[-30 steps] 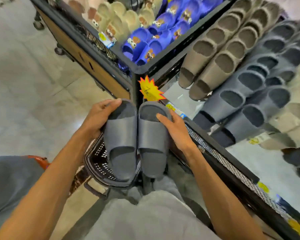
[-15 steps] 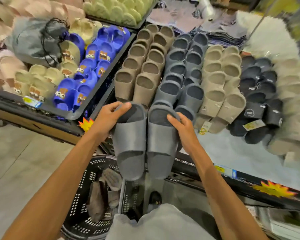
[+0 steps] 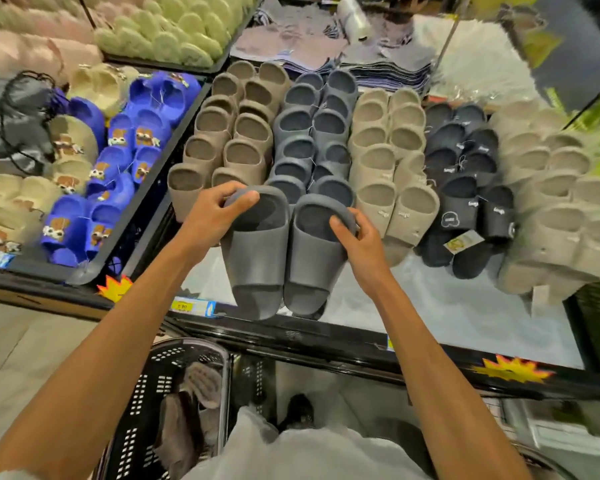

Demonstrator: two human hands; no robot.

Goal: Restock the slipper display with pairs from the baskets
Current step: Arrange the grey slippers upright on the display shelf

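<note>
hands (image 3: 211, 216) grip smooth grey slippers (image 3: 257, 251) (rounded, matte)

Retail shop, footwear section. Slide slippers (image 3: 326, 126) stacked in colour-sorted rows on a display worktop (image 3: 447, 306). Price label (image 3: 187, 306) and yellow starburst stickers (image 3: 511, 370) on its black front edge. Paper tag (image 3: 463, 241) on a black pair. Plastic shopping basket (image 3: 146, 393) below.
</note>
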